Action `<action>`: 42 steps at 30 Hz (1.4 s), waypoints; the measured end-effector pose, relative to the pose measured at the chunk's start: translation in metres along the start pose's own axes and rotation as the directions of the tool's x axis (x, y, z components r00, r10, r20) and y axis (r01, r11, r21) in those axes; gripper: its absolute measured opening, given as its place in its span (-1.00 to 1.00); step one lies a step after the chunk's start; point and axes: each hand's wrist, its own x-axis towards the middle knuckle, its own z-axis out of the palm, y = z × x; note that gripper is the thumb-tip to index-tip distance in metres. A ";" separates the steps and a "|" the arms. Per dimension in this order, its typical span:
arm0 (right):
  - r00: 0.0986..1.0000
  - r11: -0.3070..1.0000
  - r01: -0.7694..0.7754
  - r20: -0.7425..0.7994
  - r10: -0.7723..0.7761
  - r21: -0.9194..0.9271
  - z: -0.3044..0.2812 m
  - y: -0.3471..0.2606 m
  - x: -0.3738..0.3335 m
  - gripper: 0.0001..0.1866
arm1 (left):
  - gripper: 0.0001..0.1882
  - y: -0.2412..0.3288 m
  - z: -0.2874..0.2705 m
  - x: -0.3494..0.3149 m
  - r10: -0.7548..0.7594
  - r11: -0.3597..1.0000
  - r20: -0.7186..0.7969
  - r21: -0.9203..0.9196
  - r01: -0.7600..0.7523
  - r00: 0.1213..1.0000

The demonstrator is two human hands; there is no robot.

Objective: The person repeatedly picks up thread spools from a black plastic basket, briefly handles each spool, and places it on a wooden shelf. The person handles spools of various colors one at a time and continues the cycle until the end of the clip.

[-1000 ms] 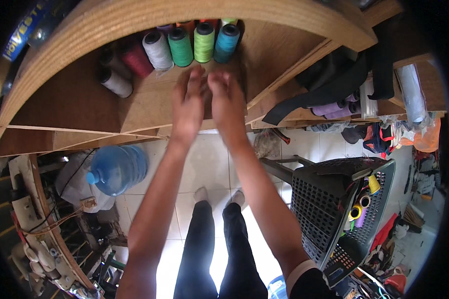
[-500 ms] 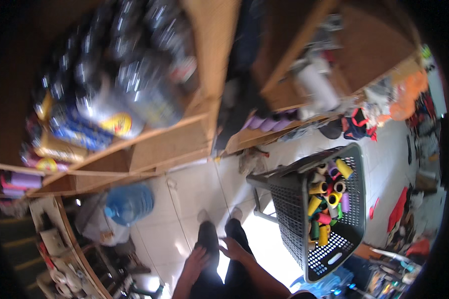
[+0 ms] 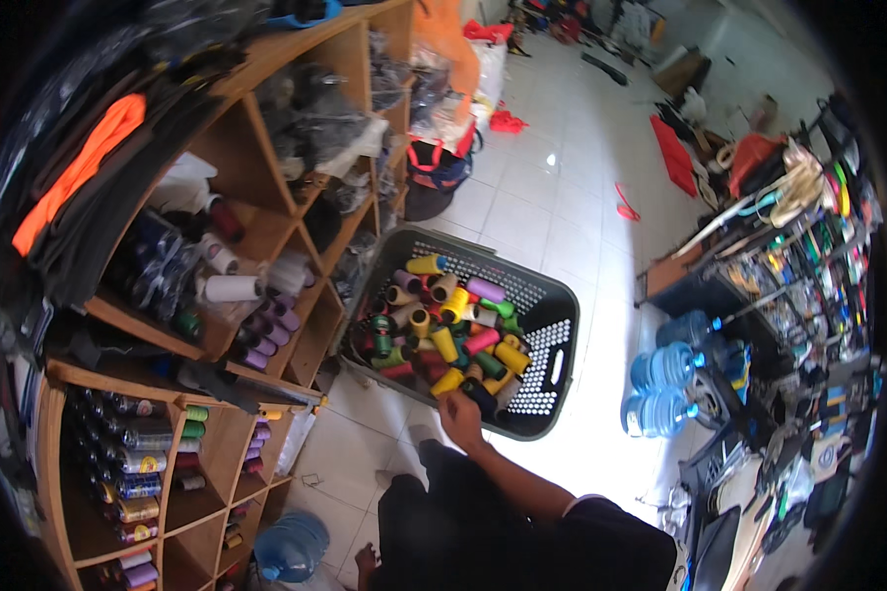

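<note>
A dark grey plastic basket with perforated walls stands in front of me, holding many thread spools in yellow, pink, purple, green, black and cream. My right hand reaches over the basket's near rim, beside a yellow spool. Its fingers look loosely bent and apart, with nothing visible in them; whether they touch the spool I cannot tell. Low in the view, my left hand hangs by my leg, away from the basket. Its fingers look slack and hold nothing I can see.
Wooden cubby shelves on the left hold bottles, bagged items and more spools. A blue water jug stands below them. More blue jugs and a cluttered rack line the right. Red cloth lies on the tiled floor.
My view has swung toward the basket, which now sits centrally ahead. My right hand has gone from my legs to the basket's near rim; the left hand stays low.
</note>
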 end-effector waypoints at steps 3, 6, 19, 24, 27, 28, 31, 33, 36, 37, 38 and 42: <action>0.988 0.978 0.053 -0.132 -0.081 -0.200 -0.018 0.051 0.021 -0.88 | -0.75 0.035 -0.018 0.023 -0.366 0.801 0.229 -0.417 0.430 0.902; 0.868 0.893 -0.178 0.362 0.340 -0.412 -0.033 0.099 0.028 -0.70 | -0.69 0.062 -0.040 0.048 -0.462 0.457 0.304 -0.723 0.517 0.833; 0.768 0.911 -0.253 0.505 0.393 -0.325 0.010 0.173 0.032 -0.63 | -0.57 0.147 -0.053 0.020 -0.509 0.586 0.131 -0.671 0.454 0.851; 0.970 0.968 -0.205 0.102 0.221 -0.147 0.046 0.197 0.052 -0.72 | -0.61 0.097 -0.019 0.000 -0.365 0.870 0.118 -0.311 0.383 0.924; 0.971 0.970 -0.070 0.207 0.120 -0.234 0.044 0.171 0.073 -0.68 | -0.63 0.065 -0.006 -0.016 -0.306 0.951 0.125 0.000 0.308 0.944; 0.961 0.963 -0.071 0.240 0.136 -0.259 0.044 0.164 0.078 -0.64 | -0.63 0.057 -0.003 -0.019 -0.300 0.954 0.137 0.063 0.294 0.944; 0.934 0.938 -0.092 0.297 0.198 -0.335 0.046 0.162 0.094 -0.54 | -0.64 0.047 -0.008 -0.013 -0.303 0.944 0.157 0.185 0.273 0.940; 0.926 0.952 0.002 0.361 0.113 -0.305 0.064 0.129 0.120 -0.49 | -0.65 0.049 -0.001 -0.023 -0.322 0.946 0.092 0.077 0.316 0.942; 0.932 0.958 0.076 0.362 0.030 -0.275 0.063 0.102 0.154 -0.44 | -0.64 0.093 -0.013 -0.018 -0.326 0.896 0.042 -0.306 0.322 0.945; 0.928 0.955 0.109 0.374 0.003 -0.277 0.068 0.093 0.162 -0.43 | -0.63 0.105 -0.014 -0.019 -0.319 0.870 0.021 -0.391 0.301 0.948; 0.924 0.949 0.141 0.383 -0.024 -0.281 0.074 0.089 0.169 -0.41 | -0.63 0.116 -0.015 -0.019 -0.308 0.838 0.003 -0.472 0.273 0.951; 0.946 0.918 0.016 0.303 0.114 -0.397 0.098 0.091 0.176 -0.55 | -0.62 0.130 -0.012 -0.018 -0.328 0.731 0.012 -0.630 0.262 0.944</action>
